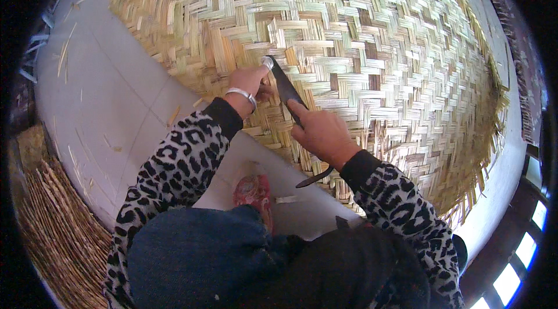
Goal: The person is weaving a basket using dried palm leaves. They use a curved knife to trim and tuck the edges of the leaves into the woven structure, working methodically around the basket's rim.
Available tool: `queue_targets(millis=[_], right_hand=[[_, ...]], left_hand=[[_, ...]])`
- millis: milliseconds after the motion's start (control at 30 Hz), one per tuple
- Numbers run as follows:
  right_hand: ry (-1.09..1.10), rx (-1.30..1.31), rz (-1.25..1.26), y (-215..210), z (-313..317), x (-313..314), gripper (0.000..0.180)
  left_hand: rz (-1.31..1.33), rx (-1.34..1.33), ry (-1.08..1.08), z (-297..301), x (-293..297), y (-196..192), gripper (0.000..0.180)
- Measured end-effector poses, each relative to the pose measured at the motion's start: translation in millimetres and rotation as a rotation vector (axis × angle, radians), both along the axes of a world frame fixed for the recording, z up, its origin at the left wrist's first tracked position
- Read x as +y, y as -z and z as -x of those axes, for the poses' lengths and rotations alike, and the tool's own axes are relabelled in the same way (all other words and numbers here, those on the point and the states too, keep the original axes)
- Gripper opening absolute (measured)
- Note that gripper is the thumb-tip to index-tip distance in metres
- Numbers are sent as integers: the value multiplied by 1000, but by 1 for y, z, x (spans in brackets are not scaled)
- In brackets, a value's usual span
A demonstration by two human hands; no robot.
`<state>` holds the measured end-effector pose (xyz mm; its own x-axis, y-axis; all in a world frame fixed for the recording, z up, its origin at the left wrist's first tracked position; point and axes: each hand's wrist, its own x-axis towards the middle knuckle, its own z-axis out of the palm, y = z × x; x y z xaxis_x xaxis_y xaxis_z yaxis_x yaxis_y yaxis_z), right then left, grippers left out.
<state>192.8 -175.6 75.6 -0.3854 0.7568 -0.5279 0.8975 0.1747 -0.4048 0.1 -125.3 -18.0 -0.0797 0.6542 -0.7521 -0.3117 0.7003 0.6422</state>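
A large mat (349, 36) of woven pale bamboo-like strips lies flat in front of me, its near edge running slantwise below my hands. My right hand (325, 134) is closed round a dark knife (283, 84), the index finger stretched along it. The knife's blade points up and left over the weave, while a thin curved end sticks out below the wrist. Beside the blade tip, my left hand (251, 83) is closed, low over the mat near its edge. White wrapping (267, 63) covers one of its fingertips. What those fingers pinch is hidden.
Loose strips (65, 53) and scraps lie on the grey floor (116, 111) at left. A ribbed brown mat or bundle of stalks (64, 239) lies at lower left. My foot in a red patterned shoe (254, 195) is close to the mat's near edge. Ragged strip ends fringe its right side.
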Motion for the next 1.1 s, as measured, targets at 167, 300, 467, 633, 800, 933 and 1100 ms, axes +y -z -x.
queue_targets(millis=[167, 300, 467, 633, 800, 933, 1100], right_hand=[[-77, -34, -44, 7, -3, 0, 51], [-108, -58, -67, -4, -8, 0, 54], [-142, -170, 51, -60, -46, -19, 55], [81, 106, -193, -68, -40, -21, 61], [-126, -39, -120, -16, -9, -15, 64], [1, 133, -162, -9, -23, -32, 59], [-107, -84, 46, -15, -26, -39, 62]], left_hand=[[-135, 307, 463, 17, -1, -16, 36], [-448, 944, 769, 21, -6, -12, 37], [-480, 957, 655, 22, -2, 13, 33], [-271, 294, -20, 54, 5, 17, 34], [-273, 204, -279, 67, -6, -4, 45], [-260, 188, -310, 71, -8, -17, 41], [-305, 62, -390, 60, 32, -17, 35]])
